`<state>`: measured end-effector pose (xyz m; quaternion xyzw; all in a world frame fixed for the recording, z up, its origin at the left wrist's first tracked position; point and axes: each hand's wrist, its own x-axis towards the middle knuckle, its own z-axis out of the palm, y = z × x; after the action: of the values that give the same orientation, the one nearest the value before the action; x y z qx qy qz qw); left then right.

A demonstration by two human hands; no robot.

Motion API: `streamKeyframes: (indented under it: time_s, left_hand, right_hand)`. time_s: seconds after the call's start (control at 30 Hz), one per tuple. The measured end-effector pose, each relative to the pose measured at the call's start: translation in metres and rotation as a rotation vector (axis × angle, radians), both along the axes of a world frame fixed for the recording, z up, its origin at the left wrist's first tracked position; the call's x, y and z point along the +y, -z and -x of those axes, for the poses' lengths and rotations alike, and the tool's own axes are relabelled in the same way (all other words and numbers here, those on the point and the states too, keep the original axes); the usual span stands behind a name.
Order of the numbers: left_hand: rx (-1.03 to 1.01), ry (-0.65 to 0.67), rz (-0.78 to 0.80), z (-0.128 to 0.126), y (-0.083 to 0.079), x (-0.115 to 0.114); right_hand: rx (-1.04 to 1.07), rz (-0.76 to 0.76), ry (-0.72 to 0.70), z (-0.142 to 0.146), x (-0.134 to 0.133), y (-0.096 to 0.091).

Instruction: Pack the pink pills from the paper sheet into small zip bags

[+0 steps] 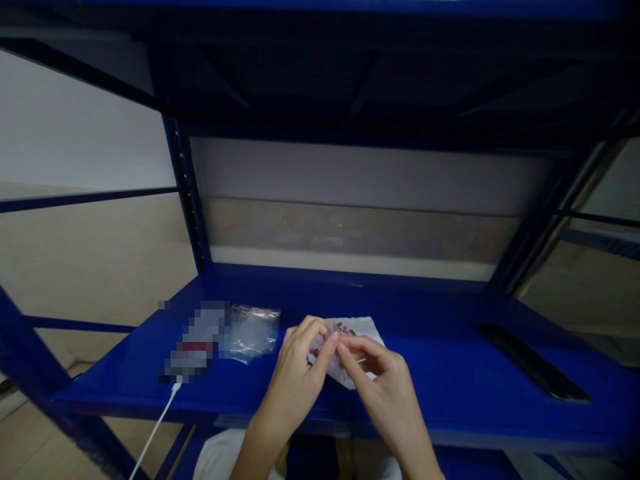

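Left grip (pixel 300 357), translucent pink-striped bag (pixel 318 344)

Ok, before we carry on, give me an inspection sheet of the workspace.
Surface: blue shelf, flat and smooth-looking.
Job's things: white sheet under the hands, with small pink and brown pieces showing by the fingertips; details too small to tell.
Clutter: clear plastic bag and a pixelated item on the left; long black object on the right.
Hands: left hand and right hand meet at the fingertips; anything pinched is unclear.
Cables: white cable runs from the pixelated item over the front edge.
Surroundings: blue rack frame, pale wall behind.
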<state>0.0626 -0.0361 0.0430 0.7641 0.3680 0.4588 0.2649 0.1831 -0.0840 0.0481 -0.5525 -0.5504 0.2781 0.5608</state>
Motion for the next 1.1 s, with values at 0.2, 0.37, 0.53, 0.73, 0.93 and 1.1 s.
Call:
streamKeyframes:
  time_s: [0.2,0.37,0.53,0.73,0.93,1.1]
  left_hand:
    - [-0.084,0.000,0.012,0.002,-0.002,0.001]
    - [-0.081,0.041,0.040,0.006,-0.008,-0.003]
    - [-0.038,-0.009,-0.018,0.006,-0.011,-0.009]
    - [-0.011,-0.006,-0.037,0.007,-0.012,-0.013]
    - [-0.095,0.091,0.047,0.007,-0.010,-0.011]
    - [-0.237,0.205,0.162,0.009,-0.007,-0.003]
  right_hand:
    - [-0.006,-0.003,0.054,0.000,-0.001,0.001]
    - [-0.010,0.007,0.050,0.003,-0.003,-0.001]
    - [0.018,0.029,0.073,0.004,-0.006,0.000]
    - [0.002,0.061,0.047,0.001,-0.006,0.002]
    - [0.020,0.068,0.070,0.002,-0.002,0.002]
    - [0.016,0.042,0.021,0.003,0.002,0.004]
